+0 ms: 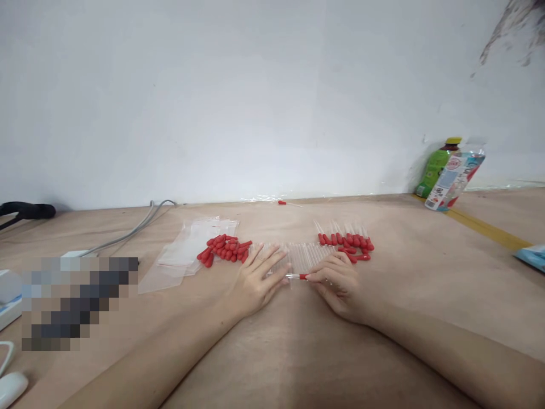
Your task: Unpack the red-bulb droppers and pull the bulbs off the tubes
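Note:
My right hand (340,287) pinches a red rubber bulb (303,277) at the end of a clear glass dropper tube (293,276). The tube's other end lies between the thumb and forefinger of my left hand (258,281), whose other fingers stretch over a row of clear glass tubes (304,257). That row lies side by side on the table, partly hidden under both hands. Left of it is a heap of loose red bulbs (227,248). To the right, several droppers with red bulbs (351,240) lie with their thin tips pointing away from me.
Clear plastic bags (179,250) lie at the left, near a grey cable (128,236). One dropper (282,203) rests by the wall. A green bottle (434,170) and a clear labelled bottle (455,179) stand back right. A white mouse (12,389) sits front left.

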{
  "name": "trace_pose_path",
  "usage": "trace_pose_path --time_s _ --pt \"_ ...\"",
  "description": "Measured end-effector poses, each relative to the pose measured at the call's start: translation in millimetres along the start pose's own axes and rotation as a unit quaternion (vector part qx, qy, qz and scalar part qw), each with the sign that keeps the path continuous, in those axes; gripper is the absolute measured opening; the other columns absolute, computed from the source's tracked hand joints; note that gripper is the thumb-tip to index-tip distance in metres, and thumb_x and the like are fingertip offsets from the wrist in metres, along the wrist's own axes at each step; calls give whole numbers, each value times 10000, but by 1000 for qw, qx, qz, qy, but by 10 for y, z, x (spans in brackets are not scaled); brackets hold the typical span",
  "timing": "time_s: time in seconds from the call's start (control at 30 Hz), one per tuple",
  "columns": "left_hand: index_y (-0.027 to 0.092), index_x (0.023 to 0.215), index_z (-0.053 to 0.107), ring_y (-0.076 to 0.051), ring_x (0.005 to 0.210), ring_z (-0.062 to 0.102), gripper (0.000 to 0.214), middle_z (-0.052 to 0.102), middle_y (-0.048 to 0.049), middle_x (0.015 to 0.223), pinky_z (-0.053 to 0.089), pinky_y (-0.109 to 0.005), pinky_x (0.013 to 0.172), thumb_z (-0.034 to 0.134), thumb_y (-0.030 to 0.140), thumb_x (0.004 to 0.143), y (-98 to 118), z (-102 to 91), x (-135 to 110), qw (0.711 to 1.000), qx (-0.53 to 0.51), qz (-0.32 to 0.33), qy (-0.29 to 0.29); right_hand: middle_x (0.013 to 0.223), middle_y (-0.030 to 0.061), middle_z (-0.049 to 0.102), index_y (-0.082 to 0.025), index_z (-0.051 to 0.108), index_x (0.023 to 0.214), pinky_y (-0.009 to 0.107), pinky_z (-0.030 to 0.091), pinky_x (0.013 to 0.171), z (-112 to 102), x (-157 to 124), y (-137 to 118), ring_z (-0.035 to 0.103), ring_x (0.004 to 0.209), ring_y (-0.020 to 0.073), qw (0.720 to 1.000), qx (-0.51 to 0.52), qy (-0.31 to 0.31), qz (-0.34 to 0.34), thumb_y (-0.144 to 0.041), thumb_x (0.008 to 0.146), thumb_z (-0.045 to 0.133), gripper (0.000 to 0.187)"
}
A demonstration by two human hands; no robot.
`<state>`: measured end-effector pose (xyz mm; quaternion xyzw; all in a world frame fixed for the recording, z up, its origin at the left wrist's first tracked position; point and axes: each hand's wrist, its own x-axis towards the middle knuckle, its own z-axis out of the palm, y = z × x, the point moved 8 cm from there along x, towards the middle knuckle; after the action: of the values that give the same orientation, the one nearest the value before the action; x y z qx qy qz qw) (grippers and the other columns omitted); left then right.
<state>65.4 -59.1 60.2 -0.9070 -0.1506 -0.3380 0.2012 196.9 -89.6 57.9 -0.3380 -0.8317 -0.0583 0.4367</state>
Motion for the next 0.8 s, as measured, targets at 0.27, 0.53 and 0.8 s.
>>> trace_pose_path --time_s 0.27,0.53,0.8 --pt "138 899 607 -198 998 598 103 684 -46 959 437 -406 943 543 148 819 85 -3 33 999 8 14 28 887 44 658 -193 539 1069 402 318 873 56 73 68 557 848 179 993 -113 13 23 -303 782 573 310" --pt "111 879 604 -201 1026 584 113 688 -67 933 433 -407 956 501 116 834 139 -10 49 999 3 35 9 671 -61 669 -237 632 853 382 239 945 107 114 -94 575 736 105 983 -171 45 -51 -225 802 577 76" --pt "115 861 596 -196 1052 568 112 691 -62 898 397 -421 990 491 94 828 122 -5 25 999 -31 28 4 705 -75 690 -243 628 850 380 244 956 51 29 -91 598 774 109 979 -176 74 -74 -212 776 606 83"
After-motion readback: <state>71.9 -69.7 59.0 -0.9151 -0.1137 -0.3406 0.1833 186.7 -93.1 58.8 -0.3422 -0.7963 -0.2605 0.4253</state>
